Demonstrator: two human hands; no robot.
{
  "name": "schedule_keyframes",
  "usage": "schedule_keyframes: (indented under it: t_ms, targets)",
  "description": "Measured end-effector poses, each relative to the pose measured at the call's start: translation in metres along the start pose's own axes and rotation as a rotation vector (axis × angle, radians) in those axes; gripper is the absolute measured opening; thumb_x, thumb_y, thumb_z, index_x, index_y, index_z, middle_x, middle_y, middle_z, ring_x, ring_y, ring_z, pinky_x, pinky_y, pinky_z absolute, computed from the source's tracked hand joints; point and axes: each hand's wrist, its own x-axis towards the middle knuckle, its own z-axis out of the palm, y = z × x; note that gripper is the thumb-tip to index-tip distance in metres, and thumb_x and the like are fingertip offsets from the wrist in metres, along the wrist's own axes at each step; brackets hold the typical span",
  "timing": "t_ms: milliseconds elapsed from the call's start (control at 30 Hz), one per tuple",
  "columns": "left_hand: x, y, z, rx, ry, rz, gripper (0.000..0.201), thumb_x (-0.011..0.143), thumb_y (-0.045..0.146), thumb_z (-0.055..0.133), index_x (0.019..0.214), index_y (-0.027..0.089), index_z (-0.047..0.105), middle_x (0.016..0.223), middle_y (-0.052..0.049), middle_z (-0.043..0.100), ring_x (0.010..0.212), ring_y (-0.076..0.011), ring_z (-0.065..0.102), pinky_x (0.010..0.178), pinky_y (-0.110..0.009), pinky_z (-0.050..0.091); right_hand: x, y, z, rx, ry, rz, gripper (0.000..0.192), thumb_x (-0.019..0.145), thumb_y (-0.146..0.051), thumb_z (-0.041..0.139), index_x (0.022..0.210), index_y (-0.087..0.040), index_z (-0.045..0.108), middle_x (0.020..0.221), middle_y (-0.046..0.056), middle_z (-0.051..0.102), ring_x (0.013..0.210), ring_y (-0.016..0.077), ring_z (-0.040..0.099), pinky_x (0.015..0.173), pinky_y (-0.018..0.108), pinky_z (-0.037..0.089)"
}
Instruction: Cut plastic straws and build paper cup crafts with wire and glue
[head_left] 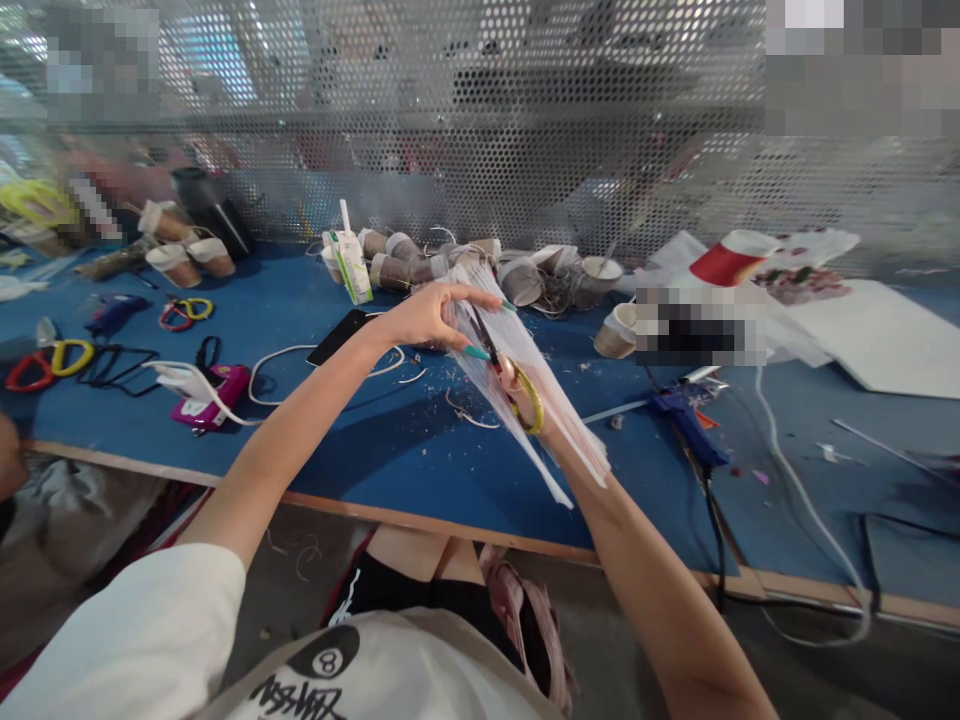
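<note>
A bundle of thin white plastic strips point(525, 400) is held above the blue table point(390, 450), in front of the person. The upper end of the bundle is pinched by the left hand point(427, 315): the thumb and the fingers with teal nails are closed on the strips, so this grip is grasping the bundle, not released. The right hand point(536, 410) is seen mostly behind the strips; its fingers are put through the yellow loop handle of one pair of scissors point(510, 380), so this grip is clenched on the scissors, whose dark blades are laid against the strips near the left fingertips.

How many strips are in the bundle cannot be counted, because they overlap. On the table, one blue glue gun point(686, 420) with its cable is lying to the right, well apart from the hands. One black phone point(337, 337) is placed just beside the left wrist. One small green and white carton point(351, 265) is standing behind, near a row of brown paper cups point(405, 265), and one red paper cup point(731, 260) is lying at the far right
</note>
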Motion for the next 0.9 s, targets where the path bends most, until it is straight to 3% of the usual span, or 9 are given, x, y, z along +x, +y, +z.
schedule_keyframes:
  t_ms: [167, 333, 533, 633, 767, 900]
  targets:
    - [-0.001, -0.001, 0.000, -0.025, -0.016, -0.022, 0.061, 0.060, 0.022, 0.078, 0.117, 0.015, 0.061, 0.119, -0.011, 0.064, 0.083, -0.0173, 0.065, 0.074, -0.030, 0.053, -0.006, -0.014, 0.000, -0.067, -0.028, -0.053, 0.050, 0.081, -0.069, 0.042, 0.067, -0.021, 0.038, 0.056, -0.004, 0.036, 0.047, 0.0072, 0.029, 0.040, 0.023, 0.025]
    - [-0.002, -0.003, 0.000, -0.032, -0.052, -0.044, 0.064, 0.063, 0.025, 0.077, 0.123, 0.016, 0.057, 0.115, -0.013, 0.065, 0.062, -0.0094, 0.060, 0.058, -0.024, 0.048, -0.008, -0.023, 0.001, -0.109, -0.002, -0.068, 0.052, 0.081, -0.071, 0.038, 0.066, -0.021, 0.035, 0.056, -0.004, 0.036, 0.048, 0.0074, 0.029, 0.042, 0.022, 0.029]
    - [-0.002, -0.003, 0.001, -0.069, -0.072, -0.024, 0.061, 0.061, 0.021, 0.075, 0.121, 0.018, 0.059, 0.129, -0.013, 0.057, 0.068, -0.0100, 0.062, 0.054, -0.020, 0.047, -0.004, -0.018, 0.003, -0.022, -0.032, -0.025, 0.054, 0.074, -0.075, 0.042, 0.067, -0.022, 0.037, 0.055, -0.005, 0.035, 0.045, 0.0072, 0.029, 0.038, 0.022, 0.026]
    - [-0.002, -0.004, 0.001, -0.081, -0.094, -0.018, 0.062, 0.061, 0.021, 0.074, 0.122, 0.020, 0.058, 0.134, -0.013, 0.053, 0.060, -0.0062, 0.059, 0.050, -0.018, 0.045, -0.006, -0.020, 0.004, 0.025, -0.027, 0.002, 0.055, 0.071, -0.076, 0.045, 0.065, -0.022, 0.037, 0.052, -0.005, 0.035, 0.043, 0.0066, 0.030, 0.037, 0.021, 0.027]
    - [-0.002, -0.004, 0.000, -0.092, -0.105, -0.029, 0.065, 0.062, 0.021, 0.075, 0.124, 0.020, 0.057, 0.130, -0.013, 0.057, 0.055, -0.0048, 0.058, 0.049, -0.018, 0.045, -0.008, -0.020, 0.005, 0.036, -0.008, 0.037, 0.054, 0.073, -0.074, 0.047, 0.064, -0.021, 0.038, 0.050, -0.005, 0.037, 0.041, 0.0058, 0.032, 0.036, 0.020, 0.028]
    - [-0.001, -0.002, -0.002, -0.057, -0.034, 0.017, 0.059, 0.063, 0.020, 0.075, 0.120, 0.017, 0.059, 0.126, -0.012, 0.060, 0.083, -0.0156, 0.066, 0.069, -0.025, 0.053, -0.005, -0.013, 0.007, 0.066, 0.031, 0.061, 0.054, 0.072, -0.074, 0.048, 0.065, -0.022, 0.037, 0.049, -0.006, 0.037, 0.037, 0.0056, 0.034, 0.035, 0.020, 0.029]
